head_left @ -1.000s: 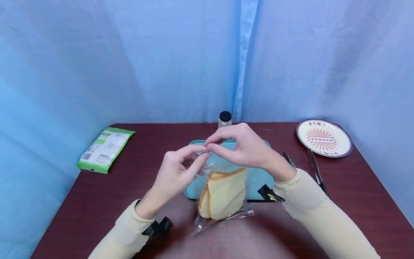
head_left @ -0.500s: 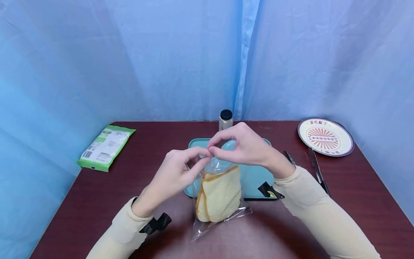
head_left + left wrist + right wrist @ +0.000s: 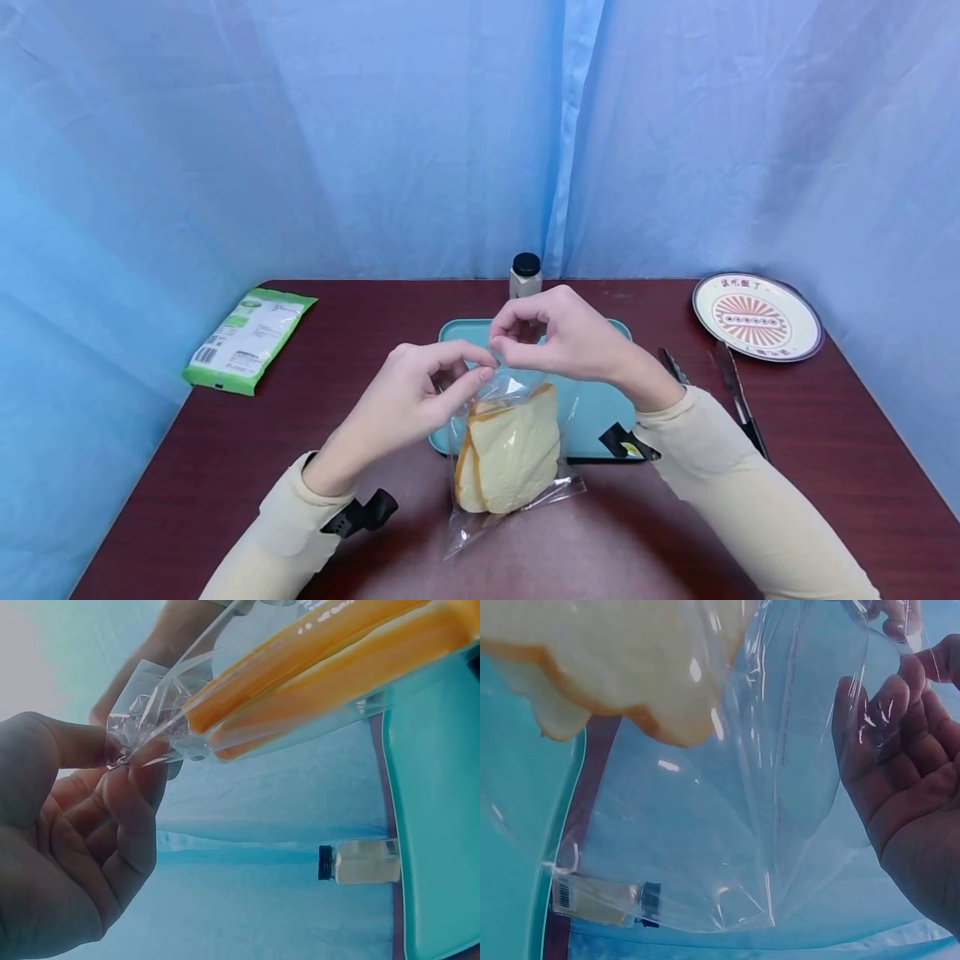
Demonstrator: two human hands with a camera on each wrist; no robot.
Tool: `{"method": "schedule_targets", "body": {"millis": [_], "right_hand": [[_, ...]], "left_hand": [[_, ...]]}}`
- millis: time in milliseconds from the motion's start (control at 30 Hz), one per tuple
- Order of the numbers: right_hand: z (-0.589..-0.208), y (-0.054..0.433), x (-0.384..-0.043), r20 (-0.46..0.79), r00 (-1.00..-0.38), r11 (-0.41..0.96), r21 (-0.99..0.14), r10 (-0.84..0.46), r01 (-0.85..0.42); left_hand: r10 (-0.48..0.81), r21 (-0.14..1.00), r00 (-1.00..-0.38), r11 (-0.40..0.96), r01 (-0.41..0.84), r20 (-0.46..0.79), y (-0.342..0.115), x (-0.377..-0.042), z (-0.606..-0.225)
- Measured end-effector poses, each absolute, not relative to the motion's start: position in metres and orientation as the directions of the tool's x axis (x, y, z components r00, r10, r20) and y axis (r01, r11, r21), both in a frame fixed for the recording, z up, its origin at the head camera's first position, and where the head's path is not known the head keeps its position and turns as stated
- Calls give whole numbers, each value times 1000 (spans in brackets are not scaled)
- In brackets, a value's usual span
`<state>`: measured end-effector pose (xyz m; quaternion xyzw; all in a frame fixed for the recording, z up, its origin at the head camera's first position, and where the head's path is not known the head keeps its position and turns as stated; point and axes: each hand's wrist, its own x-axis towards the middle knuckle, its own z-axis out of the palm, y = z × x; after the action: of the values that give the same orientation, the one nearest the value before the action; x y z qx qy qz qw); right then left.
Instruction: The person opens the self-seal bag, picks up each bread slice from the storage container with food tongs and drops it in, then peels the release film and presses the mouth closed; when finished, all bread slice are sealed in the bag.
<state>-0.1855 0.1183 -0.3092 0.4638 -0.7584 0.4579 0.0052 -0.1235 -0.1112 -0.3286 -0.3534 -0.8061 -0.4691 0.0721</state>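
A clear plastic bag (image 3: 566,485) holding bread slices (image 3: 517,454) hangs upright at the center of the head view, in front of a turquoise tray (image 3: 600,417). My left hand (image 3: 420,392) pinches the bag's crumpled top between thumb and fingers; in the left wrist view the gathered film sticks out past that hand (image 3: 82,825). Close beside it, my right hand (image 3: 566,337) has thumb and index finger together at the top of the bag. Through the film in the right wrist view, the right hand (image 3: 919,772) pinches the bag's edge, its other fingers loosely bent.
Behind the tray stands a small jar (image 3: 525,279) with a black lid. A green and white packet (image 3: 251,340) lies at the left. To the right are a patterned plate (image 3: 757,317), a knife (image 3: 735,392) and a dark utensil (image 3: 672,367), partly hidden by the right arm.
The bag with the bread has swung slightly left and down, then hung nearly still. My right fingertips have drawn a little to the right, away from the left ones.
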Motion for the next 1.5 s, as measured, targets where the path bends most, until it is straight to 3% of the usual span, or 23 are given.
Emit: {"method": "schedule_targets", "body": {"millis": [200,400,900,1100,1500], "right_hand": [[-312,119,-184,390,-620,173,-737,-681,-653],[-312,119,-181,304,-701,173,-835,-646,-522],[-320,131,-190,180,-879,-70,-984,-441,-166],[-318,144,-193,126,-905,-193,-980,-406,-50],[-316,174,-197,80,-926,-300,-953,-370,37]], "left_hand": [[486,739,-758,289,609,435,-112,-124,-327],[465,762,-781,289,580,417,-114,-124,-327],[408,874,-834,151,462,371,-129,-125,-328],[361,901,-864,121,416,350,-136,-128,-330],[305,950,-910,40,308,282,-148,-136,-340]]}}
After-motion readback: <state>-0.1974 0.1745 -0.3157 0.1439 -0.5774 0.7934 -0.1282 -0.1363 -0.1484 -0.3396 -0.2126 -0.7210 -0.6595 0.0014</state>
